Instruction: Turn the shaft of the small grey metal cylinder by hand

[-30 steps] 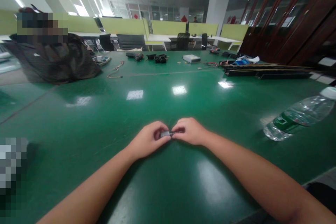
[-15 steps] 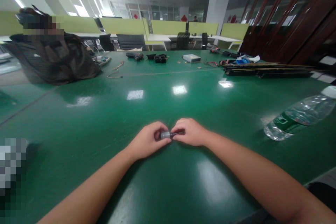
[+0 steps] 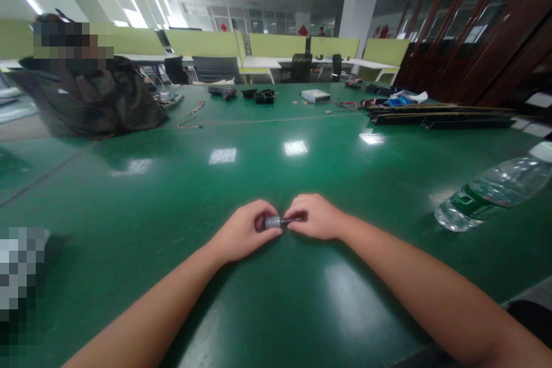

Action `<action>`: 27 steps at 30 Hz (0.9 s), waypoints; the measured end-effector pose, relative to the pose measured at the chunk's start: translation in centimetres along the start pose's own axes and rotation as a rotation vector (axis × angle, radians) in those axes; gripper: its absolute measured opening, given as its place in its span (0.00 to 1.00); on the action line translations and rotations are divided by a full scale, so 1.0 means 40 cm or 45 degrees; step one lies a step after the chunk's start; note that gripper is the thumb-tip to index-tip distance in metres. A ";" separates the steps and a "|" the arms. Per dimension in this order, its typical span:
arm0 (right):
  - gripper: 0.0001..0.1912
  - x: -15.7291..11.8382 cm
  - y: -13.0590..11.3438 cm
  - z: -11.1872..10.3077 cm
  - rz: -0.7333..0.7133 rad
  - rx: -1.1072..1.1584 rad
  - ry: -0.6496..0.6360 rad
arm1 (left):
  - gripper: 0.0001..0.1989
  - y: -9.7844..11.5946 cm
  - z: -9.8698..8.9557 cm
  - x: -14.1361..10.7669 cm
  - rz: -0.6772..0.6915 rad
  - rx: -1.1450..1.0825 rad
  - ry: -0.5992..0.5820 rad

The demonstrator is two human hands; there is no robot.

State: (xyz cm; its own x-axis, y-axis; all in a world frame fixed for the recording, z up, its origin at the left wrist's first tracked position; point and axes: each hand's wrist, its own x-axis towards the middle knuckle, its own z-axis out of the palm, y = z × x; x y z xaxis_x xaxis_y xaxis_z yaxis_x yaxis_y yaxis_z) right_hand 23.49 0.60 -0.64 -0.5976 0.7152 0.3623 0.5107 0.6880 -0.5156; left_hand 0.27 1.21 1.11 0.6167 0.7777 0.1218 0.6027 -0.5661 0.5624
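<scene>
**Both hands pinched on one small part, low over the green table**

Left hand (image 3: 242,234) and right hand (image 3: 314,217) meet fingertip to fingertip, both curled nearly closed. Between them: a small grey metal cylinder with a dark stub end (image 3: 276,222). Left fingers grip the grey end, right fingers grip the dark end. Can't tell what kind of part it is; too small. Both hands and forearms sit just above or on the glossy green table (image 3: 276,299), near its front edge; contact with the surface can't be told.

Landmark = the hands. Well to the right of them, a clear plastic water bottle with a green label and white cap (image 3: 495,191) lies on its side. Far beyond and to the right, long black flat bars (image 3: 440,117) lie along the table. Straight beyond, at the table's far end, a small white box (image 3: 315,95) and black parts (image 3: 264,96). Far beyond and to the left, a person in a dark patterned top (image 3: 90,100) sits at the table.
</scene>
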 end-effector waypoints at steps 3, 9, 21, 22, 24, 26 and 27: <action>0.08 -0.001 0.000 -0.002 -0.011 0.001 0.004 | 0.14 0.001 -0.001 0.000 -0.003 -0.005 -0.002; 0.07 -0.006 0.004 -0.004 -0.020 0.007 0.015 | 0.14 -0.001 0.000 -0.001 -0.006 -0.003 0.001; 0.07 -0.010 0.005 -0.016 0.004 0.007 -0.005 | 0.13 0.000 0.000 -0.003 -0.002 -0.006 0.002; 0.07 -0.011 0.006 -0.017 0.005 0.002 -0.007 | 0.13 0.000 0.000 -0.003 -0.002 -0.002 0.002; 0.07 -0.013 0.008 -0.019 0.008 -0.007 -0.010 | 0.13 0.000 0.000 -0.002 -0.005 0.006 -0.001; 0.06 -0.015 0.010 -0.022 0.014 -0.008 -0.012 | 0.14 0.000 0.000 -0.002 -0.009 0.013 -0.006; 0.06 -0.015 0.010 -0.024 0.017 -0.006 -0.012 | 0.14 0.000 0.000 -0.001 -0.011 0.016 -0.007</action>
State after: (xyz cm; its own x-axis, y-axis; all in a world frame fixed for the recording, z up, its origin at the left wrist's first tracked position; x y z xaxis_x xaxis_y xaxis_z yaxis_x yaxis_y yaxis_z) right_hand 24.65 0.55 -0.33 -0.5962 0.7234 0.3482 0.5219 0.6788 -0.5166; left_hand 0.23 1.17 1.10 0.6140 0.7812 0.1127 0.6143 -0.5627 0.5532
